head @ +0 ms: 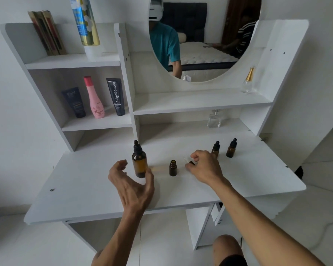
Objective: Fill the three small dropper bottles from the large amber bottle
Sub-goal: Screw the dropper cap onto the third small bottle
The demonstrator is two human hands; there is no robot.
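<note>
reaching across the white dressing table [85, 196], the person has one small bottle uncapped and is about to bring the large amber bottle [139, 161] into play. that big bottle is the landmark: it stands upright near the middle of the tabletop, its black dropper cap on. the left hand [132, 181] hovers just in front of and beside it, fingers spread and curved, gripping nothing yet — the thumb looks close to the glass, but i cannot tell whether it touches. the right hand [204, 167] lies to the right of the big bottle, fingers curled round what looks like a removed dropper cap [190, 163] with its thin glass tube poking out.

to do this step well, i judge the left hand should close firmly round the big bottle's body and hold it steady, while the loose cap is set down somewhere its tube stays clean. the open small bottle [172, 168], just right of the big one, has a narrow neck, so liquid should go in by dropper rather than by pouring — it would tip easily if knocked.

counted, largest first: one large amber bottle; three small dropper bottles, one open and two capped small bottles [231, 148] farther right and back, one partly hidden behind the right hand; one loose cap.
</note>
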